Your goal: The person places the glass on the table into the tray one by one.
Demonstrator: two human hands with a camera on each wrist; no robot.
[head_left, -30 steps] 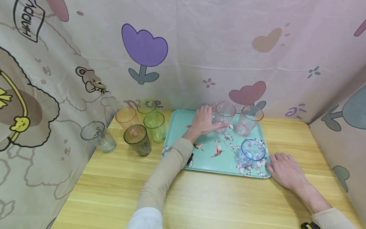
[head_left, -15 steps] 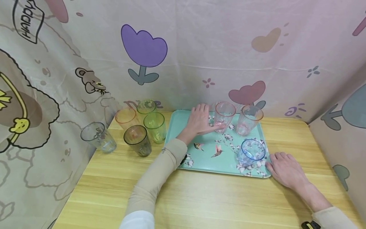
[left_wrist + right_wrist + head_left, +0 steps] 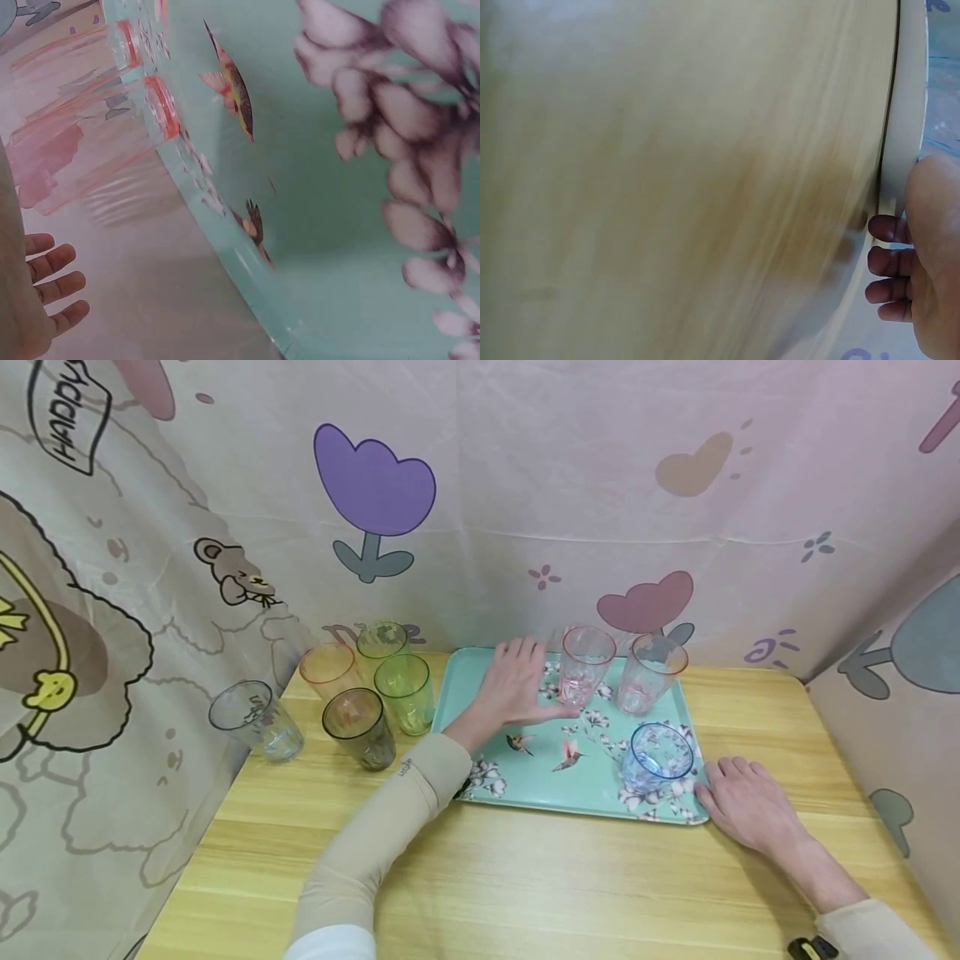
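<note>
A person's left grip [image 3: 513, 681], a bare hand, reaches over a mint-green tray [image 3: 543, 781] printed with flowers and hummingbirds, its fingers straight and its thumb spread wide toward a red-rimmed glass [image 3: 587, 667]. The glass stands upright on the tray just right of that grip, near the thumb tip; whether the two touch cannot be told. A second pink-tinted glass [image 3: 651, 675] stands beside it, farther right of the left grip, while a short blue glass [image 3: 658, 762] sits nearer the person, between the two grips. The right grip [image 3: 752, 804] lies relaxed on the wood-grain table [image 3: 540, 885], palm down, its thumb at the tray's right edge. Left of the left grip, off the tray, five more glasses cluster: a green glass [image 3: 405, 693] closest, a yellow-green glass [image 3: 382, 642] behind it, an orange-rimmed glass [image 3: 330, 670], a smoky brown glass [image 3: 360, 731] and, farthest from the grip, a clear glass [image 3: 258, 720]. A cartoon-print curtain [image 3: 510, 485] hangs beyond both grips.
</note>
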